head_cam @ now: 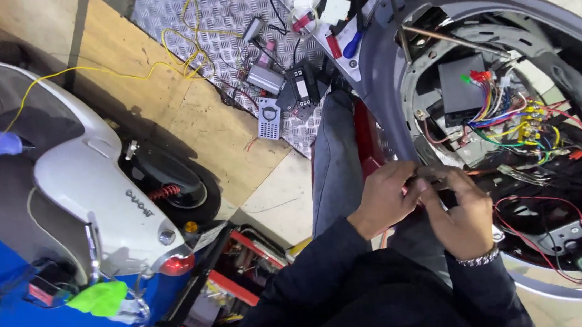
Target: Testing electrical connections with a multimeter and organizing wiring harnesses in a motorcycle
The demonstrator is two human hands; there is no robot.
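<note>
Hidden parts: the small dark part (432,172) pinched between both hands is largely covered by fingers; its shape cannot be made out.
Left hand (385,199): fingers are curled narrow, tips closed on the small dark part.
Right hand (462,213): fingers are bent inward onto the same part from the other side; a metal link bracelet (477,259) is worn at the wrist.
Location of the part: it is held just in front of the open body of the grey scooter (432,28), below the wire bundle (509,115).
Wire bundle: thin insulated strands in red, yellow, green and blue are tangled beside a black box (461,88); the connector ends are too small to read.
Sleeves: dark fabric, cut off at the lower edge.
White scooter (92,193): a glossy curved shell, partly cut off at the left.
Floor: ribbed metal tread plate (223,9) beside a wooden board (162,104); a yellow wire (125,74) is laid across the board.
Small devices (285,91): lying on the plate, details blurred.
</note>
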